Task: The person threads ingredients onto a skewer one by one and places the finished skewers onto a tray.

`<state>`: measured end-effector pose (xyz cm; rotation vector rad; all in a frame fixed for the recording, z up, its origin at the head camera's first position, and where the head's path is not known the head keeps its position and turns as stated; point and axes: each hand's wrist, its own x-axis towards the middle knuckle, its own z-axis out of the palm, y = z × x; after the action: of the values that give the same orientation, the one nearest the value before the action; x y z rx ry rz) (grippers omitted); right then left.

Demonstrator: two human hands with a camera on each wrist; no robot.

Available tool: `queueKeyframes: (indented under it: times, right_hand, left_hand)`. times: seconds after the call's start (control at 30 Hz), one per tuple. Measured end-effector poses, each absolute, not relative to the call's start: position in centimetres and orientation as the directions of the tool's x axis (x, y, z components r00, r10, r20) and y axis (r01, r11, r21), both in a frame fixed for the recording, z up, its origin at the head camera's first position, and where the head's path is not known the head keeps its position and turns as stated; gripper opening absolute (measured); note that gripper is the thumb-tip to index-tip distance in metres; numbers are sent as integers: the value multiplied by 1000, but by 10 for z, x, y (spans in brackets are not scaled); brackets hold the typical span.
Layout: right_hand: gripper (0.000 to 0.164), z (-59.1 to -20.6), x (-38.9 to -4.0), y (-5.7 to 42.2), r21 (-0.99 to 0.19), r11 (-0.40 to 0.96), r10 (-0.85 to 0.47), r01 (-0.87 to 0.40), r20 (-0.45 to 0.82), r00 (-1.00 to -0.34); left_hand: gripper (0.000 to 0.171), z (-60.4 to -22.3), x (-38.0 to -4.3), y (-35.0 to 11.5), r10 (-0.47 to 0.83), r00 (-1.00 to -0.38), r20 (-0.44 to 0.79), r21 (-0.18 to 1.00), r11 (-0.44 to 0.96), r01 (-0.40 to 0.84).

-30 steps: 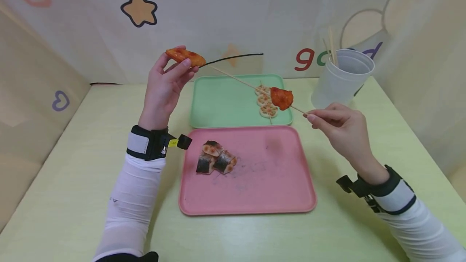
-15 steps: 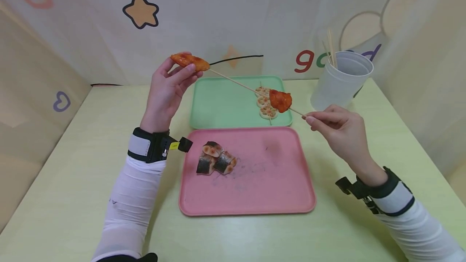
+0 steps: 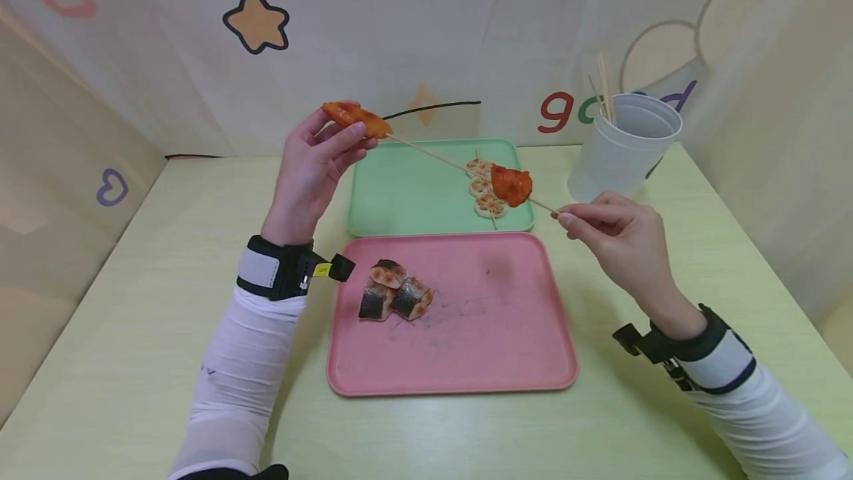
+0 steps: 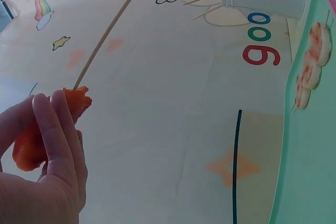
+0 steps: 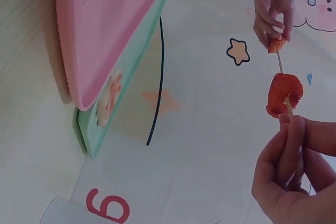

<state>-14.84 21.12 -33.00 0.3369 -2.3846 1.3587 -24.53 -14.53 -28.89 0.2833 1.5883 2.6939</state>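
My left hand (image 3: 313, 161) pinches a long, orange-red glazed chicken wing (image 3: 352, 118) between thumb and fingers, raised over the back left of the table. A thin bamboo skewer (image 3: 426, 152) runs from that wing's right end down to my right hand (image 3: 616, 243). Thumb and fingertips there grip the skewer's lower end. Threaded on it, not far from the right fingers, is a second red glazed piece (image 3: 512, 186), seen from its end in the right wrist view. In the left wrist view the skewer (image 4: 110, 27) meets the end of the held wing (image 4: 31, 148).
A pink tray (image 3: 480, 354) holds several fish pieces (image 3: 395, 290) with dark skin. Behind it, a green tray (image 3: 400, 198) bears a skewer of lotus root slices (image 3: 489, 204). A white cup (image 3: 620, 150) with bamboo skewers (image 3: 606, 87) stands at back right, near a printed cloth backdrop.
The left hand has moved a little right and down with the wing, along the skewer's line. The wing's end now meets the skewer tip. The right hand has barely shifted.
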Motion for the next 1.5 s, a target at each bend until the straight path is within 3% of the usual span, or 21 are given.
queueKeyframes:
  times: [0.3,0.43,0.7,1.0,1.5]
  right_hand:
    - [20,-331,-148,211,-806,472,-34,-357,388,-921]
    - [20,-333,-148,210,-817,461,-37,-347,373,-927]
    - [17,-336,-148,202,-794,441,-83,-418,428,-900]
    - [18,-334,-147,202,-794,454,-70,-405,421,-904]
    - [17,-331,-148,200,-791,479,-45,-381,412,-910]
  left_hand:
    - [32,-296,-250,-138,128,-953,274,865,-465,186]
    - [32,-298,-248,-132,157,-945,286,837,-521,167]
    - [32,-305,-240,-107,329,-899,287,896,-425,131]
    - [30,-305,-238,-104,339,-869,361,870,-458,183]
    - [32,-310,-236,-100,347,-863,367,860,-480,173]
